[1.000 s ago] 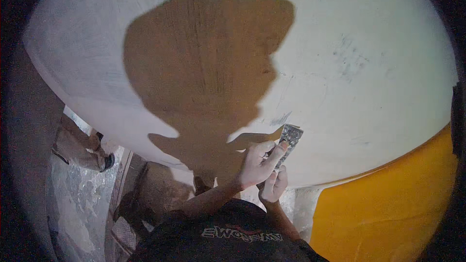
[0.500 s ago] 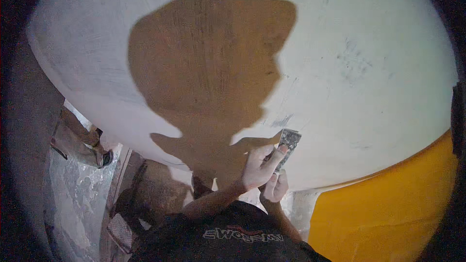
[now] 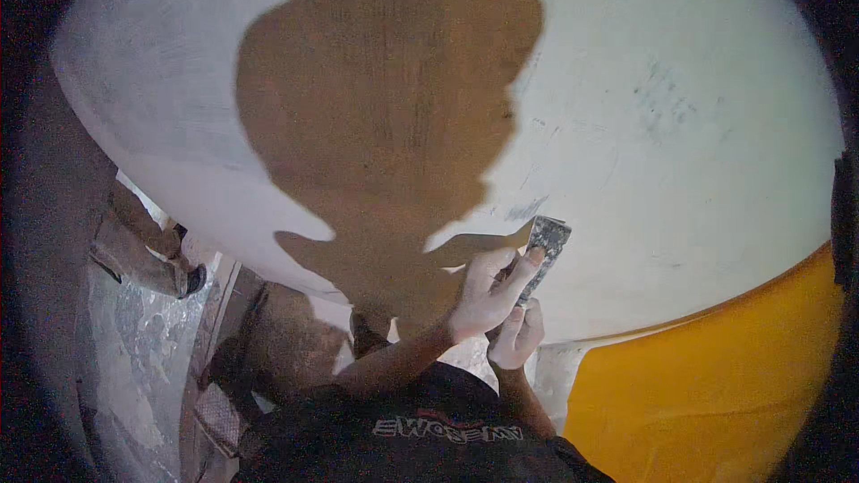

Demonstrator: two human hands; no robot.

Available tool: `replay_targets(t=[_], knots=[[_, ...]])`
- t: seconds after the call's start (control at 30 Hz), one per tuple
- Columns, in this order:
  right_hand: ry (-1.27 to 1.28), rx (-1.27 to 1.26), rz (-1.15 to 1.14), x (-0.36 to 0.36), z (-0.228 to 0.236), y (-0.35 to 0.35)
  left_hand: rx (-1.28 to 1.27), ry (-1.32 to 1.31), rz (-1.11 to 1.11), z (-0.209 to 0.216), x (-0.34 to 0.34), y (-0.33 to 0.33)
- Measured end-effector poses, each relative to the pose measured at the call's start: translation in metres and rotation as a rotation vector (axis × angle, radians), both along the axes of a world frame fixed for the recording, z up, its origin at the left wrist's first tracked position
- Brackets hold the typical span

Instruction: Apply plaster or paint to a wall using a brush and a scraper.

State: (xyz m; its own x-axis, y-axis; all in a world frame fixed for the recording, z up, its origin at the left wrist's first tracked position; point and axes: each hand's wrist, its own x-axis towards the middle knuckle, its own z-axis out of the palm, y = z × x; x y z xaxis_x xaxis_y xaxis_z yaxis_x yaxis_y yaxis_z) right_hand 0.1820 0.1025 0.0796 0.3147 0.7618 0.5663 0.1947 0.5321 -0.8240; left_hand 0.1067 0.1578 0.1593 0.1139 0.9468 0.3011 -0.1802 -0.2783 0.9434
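The only view looks steeply down from the person's head (a wide fisheye, rim blackened), over the dark shirt, the hands near.

There is one speckled grey block. Two grips, both bare hands, are at it: the left grip at its left side, the right grip by its lower end. Below the block are two forearms, left forearm and right forearm, and one dark shirt. Beyond the block stands one large pale curved surface; up and left of the block, one head-shaped shadow. One orange sheet lies below and right of the block.
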Motion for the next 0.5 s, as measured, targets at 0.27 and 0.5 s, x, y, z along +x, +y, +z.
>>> replay_targets(t=[0.27,0.5], knots=[[0.113,-0.152,0.048,-0.008,0.019,-0.008,0.001,0.085,0.017,0.004,-0.003,-0.002],[-0.073,-0.043,-0.068,-0.008,0.020,0.008,-0.020,0.058,0.008,0.001,-0.006,0.007]])
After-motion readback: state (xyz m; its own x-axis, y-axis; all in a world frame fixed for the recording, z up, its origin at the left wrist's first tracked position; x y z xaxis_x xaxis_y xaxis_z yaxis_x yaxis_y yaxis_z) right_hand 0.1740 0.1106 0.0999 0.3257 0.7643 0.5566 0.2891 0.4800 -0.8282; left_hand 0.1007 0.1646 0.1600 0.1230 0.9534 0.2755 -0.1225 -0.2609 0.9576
